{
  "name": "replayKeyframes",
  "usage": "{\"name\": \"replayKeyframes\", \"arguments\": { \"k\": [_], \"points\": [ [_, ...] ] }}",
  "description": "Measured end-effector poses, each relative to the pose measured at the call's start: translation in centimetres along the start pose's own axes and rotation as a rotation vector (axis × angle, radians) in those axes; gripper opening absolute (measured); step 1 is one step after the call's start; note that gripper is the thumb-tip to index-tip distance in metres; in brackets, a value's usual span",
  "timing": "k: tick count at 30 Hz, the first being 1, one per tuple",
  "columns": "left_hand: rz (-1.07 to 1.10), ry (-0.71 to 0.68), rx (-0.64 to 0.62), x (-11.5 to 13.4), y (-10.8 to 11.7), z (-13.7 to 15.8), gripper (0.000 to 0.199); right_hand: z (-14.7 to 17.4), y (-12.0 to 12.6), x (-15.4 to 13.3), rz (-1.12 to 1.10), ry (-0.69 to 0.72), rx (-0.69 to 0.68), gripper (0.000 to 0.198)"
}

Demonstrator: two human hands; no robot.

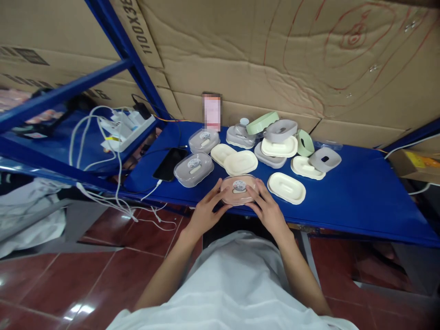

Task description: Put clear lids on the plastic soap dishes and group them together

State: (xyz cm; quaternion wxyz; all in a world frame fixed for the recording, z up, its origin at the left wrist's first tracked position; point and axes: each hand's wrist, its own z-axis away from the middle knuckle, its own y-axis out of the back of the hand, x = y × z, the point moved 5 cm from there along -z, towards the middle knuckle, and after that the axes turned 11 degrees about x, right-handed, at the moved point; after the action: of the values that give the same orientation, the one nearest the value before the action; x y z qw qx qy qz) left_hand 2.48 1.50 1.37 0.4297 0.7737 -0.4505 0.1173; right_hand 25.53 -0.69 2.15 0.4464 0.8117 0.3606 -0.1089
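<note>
Between my two hands is a pinkish oval box [231,197] with a clear lid and a round label on top. My left hand [208,208] grips its left end, and my right hand [270,206] closes on its right end. The box is at the front edge of the blue table. Close to my left hand sits a grey oval box [187,176] with a clear lid and label. A cream oval tray [287,188] lies just right of my right hand. Behind the held box rests a cream oval piece [240,163].
More grey boxes, cream trays and green rings [263,123] crowd the back of the blue table [364,197]. A black phone [171,164] lies at the left, near a white power strip [132,130] with tangled cables. Another phone [212,111] leans on the cardboard.
</note>
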Motion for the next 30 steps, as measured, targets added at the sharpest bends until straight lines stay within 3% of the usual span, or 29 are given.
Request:
{"name": "replayKeyframes", "arguments": {
  "k": [4,10,15,18,21,26,30],
  "points": [
    [-0.001,0.011,0.01,0.0,0.0,-0.1,0.045,-0.1,0.1,-0.1,-0.01,0.011,0.006,0.072],
    [-0.001,0.079,-0.011,0.2,-0.5,-0.7,0.054,-0.2,0.3,0.1,-0.052,0.002,-0.027,0.073],
    [-0.038,0.003,0.127,0.4,2.5,-2.9,0.05,0.1,1.5,0.9,-0.122,-0.129,0.113,0.073],
    [-0.114,0.026,0.297,-1.6,5.9,-7.0,0.054,0.1,1.5,1.1,-0.117,-0.179,0.143,0.064],
    [-0.221,0.137,0.34,-5.2,7.8,-12.1,0.062,0.0,1.0,0.7,-0.075,-0.146,0.116,0.055],
    [-0.359,0.352,0.247,-10.3,6.9,-16.9,0.072,0.2,0.9,0.6,-0.04,-0.097,0.151,0.044],
    [-0.34,0.342,0.22,-11.2,5.6,-17.4,0.087,0.3,1.1,0.8,-0.049,-0.104,0.188,0.04]
  ]
}}
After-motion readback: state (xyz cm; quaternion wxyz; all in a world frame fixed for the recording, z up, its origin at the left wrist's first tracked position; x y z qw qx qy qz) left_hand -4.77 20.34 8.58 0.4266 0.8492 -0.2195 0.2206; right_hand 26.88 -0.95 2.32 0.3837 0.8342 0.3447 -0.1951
